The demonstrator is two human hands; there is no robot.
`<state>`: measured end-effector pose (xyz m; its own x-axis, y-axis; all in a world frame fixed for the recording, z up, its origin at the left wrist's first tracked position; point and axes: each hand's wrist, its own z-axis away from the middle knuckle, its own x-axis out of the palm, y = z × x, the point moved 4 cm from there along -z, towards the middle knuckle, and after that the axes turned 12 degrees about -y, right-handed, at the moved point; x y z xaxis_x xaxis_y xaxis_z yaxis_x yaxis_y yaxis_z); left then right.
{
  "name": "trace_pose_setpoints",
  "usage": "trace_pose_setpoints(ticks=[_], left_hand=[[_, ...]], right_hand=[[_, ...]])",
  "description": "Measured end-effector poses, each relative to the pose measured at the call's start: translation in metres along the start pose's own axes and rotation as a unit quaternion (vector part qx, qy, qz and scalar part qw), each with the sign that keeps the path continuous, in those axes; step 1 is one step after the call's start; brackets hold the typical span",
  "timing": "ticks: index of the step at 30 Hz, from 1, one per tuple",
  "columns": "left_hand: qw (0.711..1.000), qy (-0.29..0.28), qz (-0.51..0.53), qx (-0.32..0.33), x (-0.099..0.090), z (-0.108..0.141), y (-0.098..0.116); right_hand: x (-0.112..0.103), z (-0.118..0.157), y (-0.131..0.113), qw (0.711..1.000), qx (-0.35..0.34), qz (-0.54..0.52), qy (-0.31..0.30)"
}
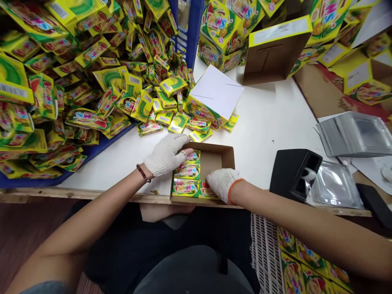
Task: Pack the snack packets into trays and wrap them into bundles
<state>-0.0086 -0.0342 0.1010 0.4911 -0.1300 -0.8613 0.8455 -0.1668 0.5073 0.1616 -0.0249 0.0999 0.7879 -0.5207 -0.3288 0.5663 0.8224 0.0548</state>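
Head view: a person works at a white table [269, 134], both hands in white knit gloves. The left hand [166, 155] lies over the small yellow boxes [192, 170] in a shallow brown cardboard tray [211, 163]. The right hand [223, 184], with an orange cuff on its glove, is on the front boxes in the same tray. Both hands are curved and touching the boxes, but I cannot tell if they are gripping them.

The tray sits right at the front edge of the table and seems to stick out a little, so one bump might tip it and spill the boxes. Boxes fill the front and one side of the tray, but part of its brown floor is bare, so they might slide over there. The soft gloves could also let a box slip.

Beside the tray, a big heap of loose yellow boxes [92, 96] fills a blue bin [92, 151]. Some boxes have spilled onto the table, and more could slide down. By the person's right leg, a white plastic crate [265, 253] holds larger yellow boxes [309, 261].
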Motion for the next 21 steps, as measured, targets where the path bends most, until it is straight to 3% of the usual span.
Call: trace_pose_setpoints(ticks=[3, 5, 7, 9, 11, 13, 17, 21], left_hand=[[0.998, 0.042, 0.020, -0.052, -0.004, -0.017, -0.020], [0.997, 0.043, 0.011, -0.064, -0.008, -0.038, -0.030], [0.999, -0.005, -0.022, -0.026, -0.009, -0.067, -0.032], [0.993, -0.088, -0.078, 0.021, -0.005, -0.097, -0.028], [0.977, -0.154, -0.144, 0.024, 0.000, -0.121, -0.026], [0.965, -0.178, -0.193, -0.007, 0.001, -0.137, -0.027], [0.960, -0.135, -0.239, -0.054, -0.014, -0.134, -0.020], [0.967, -0.026, -0.254, -0.009, -0.034, -0.093, 0.030]], right_hand=[[0.005, -0.013, 0.000, 0.997, -0.003, -0.036, 0.066], [0.009, -0.023, 0.002, 0.996, -0.019, -0.049, 0.073], [0.010, -0.032, 0.003, 0.996, -0.042, -0.040, 0.064], [0.008, -0.034, 0.003, 0.995, -0.066, -0.027, 0.064], [0.004, -0.029, 0.007, 0.993, -0.085, -0.040, 0.075], [-0.002, -0.018, 0.016, 0.985, -0.108, -0.087, 0.106], [-0.023, 0.016, 0.050, 0.940, -0.124, -0.198, 0.248], [-0.050, 0.056, 0.083, 0.853, -0.054, -0.219, 0.471]])
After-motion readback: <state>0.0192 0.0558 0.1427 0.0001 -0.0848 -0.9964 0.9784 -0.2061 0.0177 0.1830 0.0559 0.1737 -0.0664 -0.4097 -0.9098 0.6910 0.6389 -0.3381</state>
